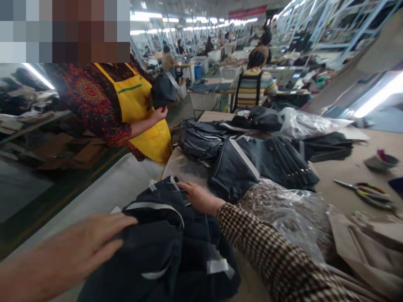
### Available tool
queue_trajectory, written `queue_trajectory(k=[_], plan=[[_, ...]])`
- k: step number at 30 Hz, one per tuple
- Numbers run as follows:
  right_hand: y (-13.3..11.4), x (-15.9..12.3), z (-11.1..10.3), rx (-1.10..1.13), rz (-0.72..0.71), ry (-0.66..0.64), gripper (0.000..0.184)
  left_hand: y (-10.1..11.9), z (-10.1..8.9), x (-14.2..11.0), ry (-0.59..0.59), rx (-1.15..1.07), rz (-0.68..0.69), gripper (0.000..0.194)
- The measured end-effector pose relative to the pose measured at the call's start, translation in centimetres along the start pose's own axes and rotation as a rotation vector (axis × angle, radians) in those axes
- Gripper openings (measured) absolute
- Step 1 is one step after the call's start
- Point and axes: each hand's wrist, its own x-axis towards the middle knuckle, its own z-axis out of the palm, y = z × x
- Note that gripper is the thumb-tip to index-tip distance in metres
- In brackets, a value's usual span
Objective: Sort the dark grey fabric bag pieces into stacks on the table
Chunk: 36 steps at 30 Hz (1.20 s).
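Note:
A pile of dark navy cloth pieces (151, 251) with pale strips and white labels lies right in front of me. My left hand (85, 247), a little blurred, is over its left side with the fingers stretched out and nothing in them. On the far end of the pile, beside a grey strip, my right hand (200, 198) lies with its fingers extended. Whether its fingertips press on the cloth is hard to make out. Beyond it sits a stack of dark garments (233, 170) with a light band and metal snaps.
A person in a yellow apron (138, 100) stands at left, holding a dark cloth piece (164, 89). Scissors (368, 193) lie at right near a small bowl (381, 161). Clear plastic bags (292, 214) and beige cloth (368, 239) cover the near right. Further back, people sit at workstations.

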Motion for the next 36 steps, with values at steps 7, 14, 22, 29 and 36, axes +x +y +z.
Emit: queue_trajectory(k=[7, 14, 22, 29, 36], plan=[[14.3, -5.1, -12.5, -0.258, 0.666, 0.412, 0.037, 2.3, 20.0, 3.0, -0.057, 0.292, 0.128, 0.071], [20.3, -5.7, -16.8, -0.135, 1.004, 0.492, 0.028, 0.1, 21.0, 3.9, -0.112, 0.166, 0.180, 0.070], [12.7, -5.0, -17.0, 0.253, 0.717, 0.465, 0.030, 10.1, 9.6, 13.6, -0.073, -0.706, -0.046, 0.023], [1.2, -4.8, -8.5, 0.289, 0.421, 0.531, 0.034, 18.0, 9.1, 19.7, 0.118, -1.636, -0.422, 0.051], [-1.4, -6.8, -8.3, 0.529, 0.428, 0.545, 0.021, 16.7, 7.3, 15.9, 0.055, -1.659, -0.474, 0.030]])
